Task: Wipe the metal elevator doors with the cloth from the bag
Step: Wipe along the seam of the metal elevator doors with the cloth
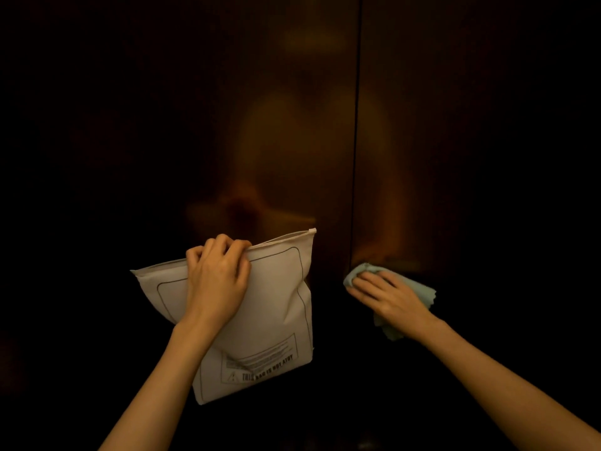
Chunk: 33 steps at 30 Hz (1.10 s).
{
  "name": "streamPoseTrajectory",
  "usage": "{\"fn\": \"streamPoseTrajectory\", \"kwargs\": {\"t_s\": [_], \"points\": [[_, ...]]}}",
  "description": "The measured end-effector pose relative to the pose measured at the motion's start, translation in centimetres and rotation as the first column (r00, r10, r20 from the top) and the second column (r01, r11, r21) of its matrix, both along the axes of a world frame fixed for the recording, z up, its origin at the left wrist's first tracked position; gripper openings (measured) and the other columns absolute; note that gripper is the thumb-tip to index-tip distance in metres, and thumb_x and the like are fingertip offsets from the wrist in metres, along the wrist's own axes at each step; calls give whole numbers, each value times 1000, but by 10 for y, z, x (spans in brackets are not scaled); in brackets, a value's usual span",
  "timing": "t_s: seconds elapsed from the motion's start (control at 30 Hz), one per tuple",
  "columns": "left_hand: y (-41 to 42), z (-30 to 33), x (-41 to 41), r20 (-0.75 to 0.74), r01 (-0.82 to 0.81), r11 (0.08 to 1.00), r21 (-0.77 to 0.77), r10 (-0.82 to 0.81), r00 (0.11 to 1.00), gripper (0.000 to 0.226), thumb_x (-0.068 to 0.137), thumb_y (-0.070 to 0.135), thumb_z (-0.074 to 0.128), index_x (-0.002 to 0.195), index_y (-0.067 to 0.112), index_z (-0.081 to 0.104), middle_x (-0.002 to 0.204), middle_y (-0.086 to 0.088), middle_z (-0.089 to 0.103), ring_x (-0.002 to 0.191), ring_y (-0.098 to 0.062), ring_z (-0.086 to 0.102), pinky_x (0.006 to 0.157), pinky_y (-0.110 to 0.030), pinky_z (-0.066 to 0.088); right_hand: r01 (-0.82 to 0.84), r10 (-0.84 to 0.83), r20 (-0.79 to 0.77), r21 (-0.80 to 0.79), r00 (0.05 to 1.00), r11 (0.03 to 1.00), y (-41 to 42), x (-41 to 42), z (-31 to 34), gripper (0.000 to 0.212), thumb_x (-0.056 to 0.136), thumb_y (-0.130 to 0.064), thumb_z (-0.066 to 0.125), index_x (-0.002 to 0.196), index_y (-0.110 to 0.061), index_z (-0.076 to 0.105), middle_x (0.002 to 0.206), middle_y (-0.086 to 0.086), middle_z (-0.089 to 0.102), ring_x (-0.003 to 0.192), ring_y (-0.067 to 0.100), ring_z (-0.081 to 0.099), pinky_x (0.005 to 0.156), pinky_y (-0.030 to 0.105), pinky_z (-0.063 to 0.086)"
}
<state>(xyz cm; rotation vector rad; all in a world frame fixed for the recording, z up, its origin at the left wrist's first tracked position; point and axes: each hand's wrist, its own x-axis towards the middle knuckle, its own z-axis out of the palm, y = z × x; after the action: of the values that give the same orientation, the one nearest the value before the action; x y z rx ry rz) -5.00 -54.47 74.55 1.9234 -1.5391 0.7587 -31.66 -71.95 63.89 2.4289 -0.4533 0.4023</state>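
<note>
1. the left hand [216, 281] is seen clenched around the top edge of the bag [270, 314], with the fingers curled over the rim, so the bag is kept hanging in front of the left door.
2. the right hand [387, 296] is laid flat, with the fingers stretched out, on the cloth [422, 296]; the cloth is pressed against the doors and is not gripped.
3. the cloth, pale green and crumpled, is found on the right door [471, 157], low down, just beside the seam [356, 141] where the two doors meet.
4. the cloth is already out of the bag, so the wiping step is judged to be in hand, and it seems to be near its beginning, because only a low part by the seam is covered.
5. for the next move, steady pressure of the flat palm is needed, and the cloth should be carried in long strokes over the upper metal and then over the left door [195, 125]; the bag may need to be held aside.
6. counted: two hands, one bag, one cloth, two door panels, one seam.
7. the doors are dark, and only a blurred reflection is shown on them.
</note>
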Motion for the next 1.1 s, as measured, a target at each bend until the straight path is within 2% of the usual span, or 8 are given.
{"fn": "streamPoseTrajectory", "kwargs": {"t_s": [0.13,0.23,0.33,0.4,0.67,0.8,1.0,1.1], "points": [[-7,11,-2,17,-10,1000,-28,10,1000,30,88,25,38,97,12,64,84,-4,54,79,-24,52,76,-34,26,-44,64,270,-80,961,996,-3,9,61,42,90,-10,39,130,-11,51,120,8,62,115,25,48,95,38,34],[-13,22,-3,22,4,998,-56,-3,1000,29,88,24,39,97,13,64,84,-4,54,80,-22,51,77,-34,26,-19,68,416,-120,907,993,-6,16,114,45,90,-5,39,133,-11,49,127,11,58,122,25,42,96,39,34],[-15,36,-2,39,22,995,-101,-18,999,28,88,24,40,97,14,64,86,-3,54,81,-21,51,77,-32,25,26,5,548,-48,836,999,-6,25,156,53,86,-1,43,138,-12,41,136,12,50,129,24,36,102,39,29],[-14,44,-2,40,27,991,-131,-22,999,27,89,24,39,98,14,63,87,-3,54,82,-19,51,78,-31,25,21,-16,618,-1,786,1000,-2,30,167,53,85,-1,44,138,-11,41,137,13,49,131,24,34,106,38,28],[-11,58,2,-2,24,980,-196,-25,1000,30,88,25,38,98,14,64,90,-3,55,84,-20,51,78,-29,23,65,-64,554,19,830,998,10,32,98,52,84,-6,42,136,-12,41,131,12,55,127,25,38,104,40,29],[-13,66,0,-24,39,972,-232,-46,999,30,87,26,39,96,14,65,92,-4,53,88,-16,46,79,-27,20,70,-35,585,-37,811,997,5,36,128,50,86,-4,46,135,-12,46,132,11,54,128,24,38,104,40,30],[-21,83,-3,-23,72,957,-282,-82,996,30,88,26,39,99,14,65,92,-2,53,87,-16,46,79,-26,19,106,-26,687,-75,726,992,1,52,207,49,89,-8,38,138,-12,43,136,11,50,129,26,40,105,42,32],[-24,88,-1,-23,69,948,-310,-80,997,31,88,26,40,99,13,65,90,-2,52,86,-15,45,78,-26,19,96,0,708,-96,706,991,-1,54,215,50,89,-8,41,138,-12,42,136,12,50,130,25,37,107,41,29]]}}
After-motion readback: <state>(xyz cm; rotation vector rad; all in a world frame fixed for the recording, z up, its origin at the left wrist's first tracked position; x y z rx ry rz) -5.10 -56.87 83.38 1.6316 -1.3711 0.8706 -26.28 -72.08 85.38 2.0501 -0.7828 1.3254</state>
